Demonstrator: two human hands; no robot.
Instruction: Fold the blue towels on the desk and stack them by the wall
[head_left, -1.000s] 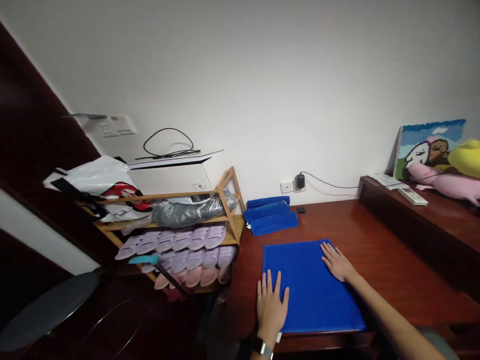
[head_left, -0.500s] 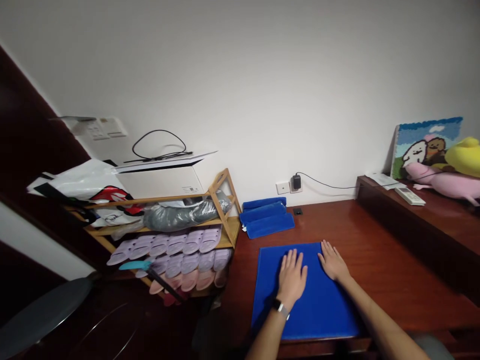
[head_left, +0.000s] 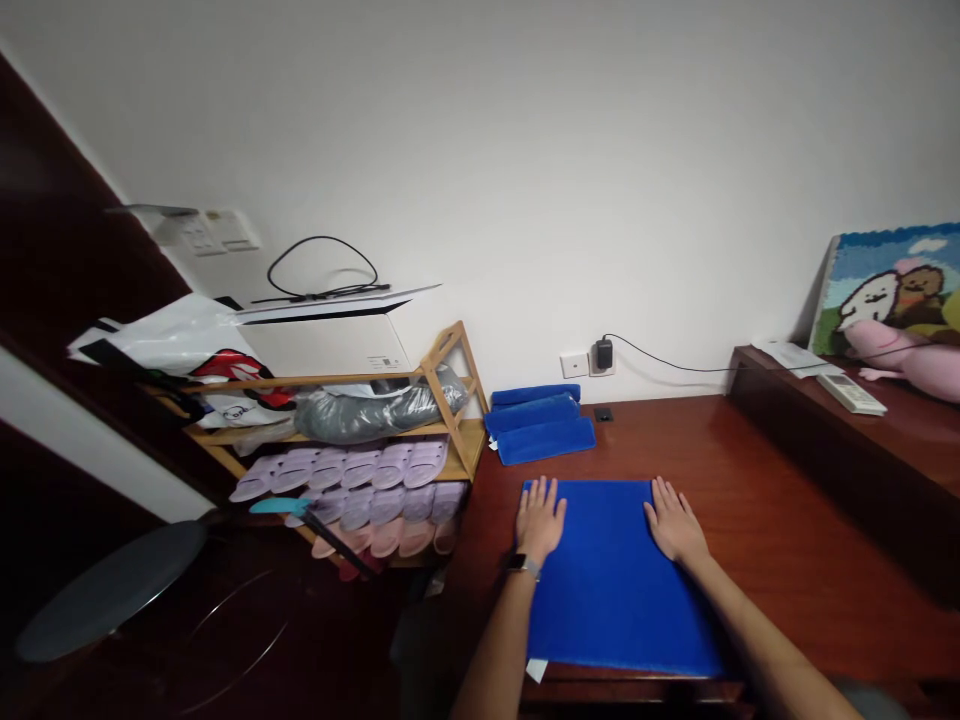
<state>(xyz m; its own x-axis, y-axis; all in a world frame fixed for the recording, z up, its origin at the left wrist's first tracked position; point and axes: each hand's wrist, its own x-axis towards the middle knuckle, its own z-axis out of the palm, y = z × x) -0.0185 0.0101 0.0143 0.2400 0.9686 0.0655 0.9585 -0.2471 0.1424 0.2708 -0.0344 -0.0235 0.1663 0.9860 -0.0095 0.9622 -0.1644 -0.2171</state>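
A blue cloth (head_left: pixel 606 580) lies spread flat on the reddish-brown wooden desk (head_left: pixel 787 500), a small white tag showing at its near left corner. My left hand (head_left: pixel 538 520), with a watch on the wrist, rests flat at the cloth's far left corner, fingers stretched out. At the far right corner my right hand (head_left: pixel 676 522) lies flat too, its fingers extended along the cloth's edge. Beyond them, near the wall, several folded blue cloths (head_left: pixel 546 440) lie side by side.
Left of the desk stands a wooden rack (head_left: pixel 457 400) with slippers (head_left: pixel 390 465), a white box (head_left: pixel 330 345) and bags. A black adapter (head_left: pixel 604 352) is plugged into the wall. On the raised right ledge are a remote (head_left: pixel 851 393) and a pink plush toy (head_left: pixel 904 358). A stool (head_left: pixel 112 590) is at lower left.
My left hand has slid left from the cloth's middle to its far left corner. My right hand stays at the right corner. The view has shifted slightly.
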